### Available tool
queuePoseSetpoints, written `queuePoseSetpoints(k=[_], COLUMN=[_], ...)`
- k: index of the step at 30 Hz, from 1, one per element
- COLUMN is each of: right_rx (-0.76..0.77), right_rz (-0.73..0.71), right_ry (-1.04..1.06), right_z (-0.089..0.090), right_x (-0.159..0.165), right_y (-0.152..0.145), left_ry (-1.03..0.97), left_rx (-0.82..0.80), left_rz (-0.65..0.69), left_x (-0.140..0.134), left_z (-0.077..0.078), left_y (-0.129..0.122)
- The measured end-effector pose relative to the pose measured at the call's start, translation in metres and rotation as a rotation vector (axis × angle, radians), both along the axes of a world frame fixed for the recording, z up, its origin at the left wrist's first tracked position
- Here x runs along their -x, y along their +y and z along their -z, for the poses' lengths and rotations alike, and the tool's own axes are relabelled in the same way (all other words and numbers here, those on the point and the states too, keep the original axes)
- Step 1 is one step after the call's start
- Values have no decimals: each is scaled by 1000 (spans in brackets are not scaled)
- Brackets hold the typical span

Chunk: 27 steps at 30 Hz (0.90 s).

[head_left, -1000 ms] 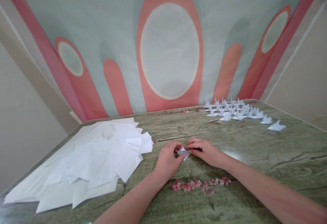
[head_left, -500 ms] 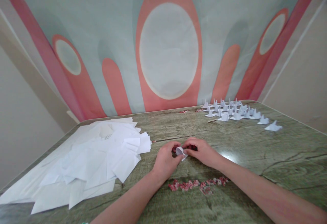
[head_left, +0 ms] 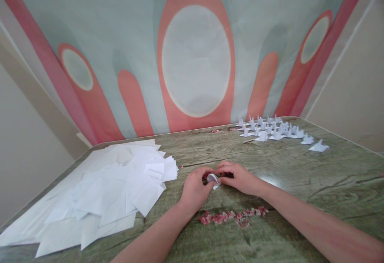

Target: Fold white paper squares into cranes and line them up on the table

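Note:
A small piece of white paper, bent and partly folded, is held between both hands above the middle of the table. My left hand pinches its left side with thumb and fingers. On the other side, my right hand grips the right edge, its thumb and fingertips close to the left hand's. Fingers cover parts of the paper, so its exact fold cannot be made out. Several folded white paper cranes stand in a group at the back right of the table, with one crane at the near right end.
A spread pile of white paper sheets covers the left of the wood-patterned table. Pink flowers are printed on the tabletop in front of my hands. Behind the table hangs a green and coral backdrop.
Both hands keep their pinch on the paper, with only a slight shift of the fingers. The whole view has moved a little.

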State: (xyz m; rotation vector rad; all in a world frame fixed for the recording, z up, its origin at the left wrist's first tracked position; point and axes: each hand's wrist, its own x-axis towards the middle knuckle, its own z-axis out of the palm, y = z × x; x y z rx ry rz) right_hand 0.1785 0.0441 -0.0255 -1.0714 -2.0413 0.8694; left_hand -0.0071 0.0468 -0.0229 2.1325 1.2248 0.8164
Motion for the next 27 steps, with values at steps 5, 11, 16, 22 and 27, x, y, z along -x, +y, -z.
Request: queuePoseSetpoints(k=[5,11,16,22,27], right_rx=[-5,-14,-2,-11,-32], right_rz=[-32,-20,27,79,100], right_ry=[-12,5,24,16,14], right_z=[-2,1,0,1,2], right_x=[-2,-1,2,5,7], right_y=[0,1,1,0,-1], left_ry=[31,55,51,36,28], left_rx=[-13,-20,-4,28,33], left_rz=[-16,-44,-56,-70,-74], left_x=[-1,-2,-4,-5,-5], left_z=[2,4,4,3,2], left_y=[3,6,8,9,9])
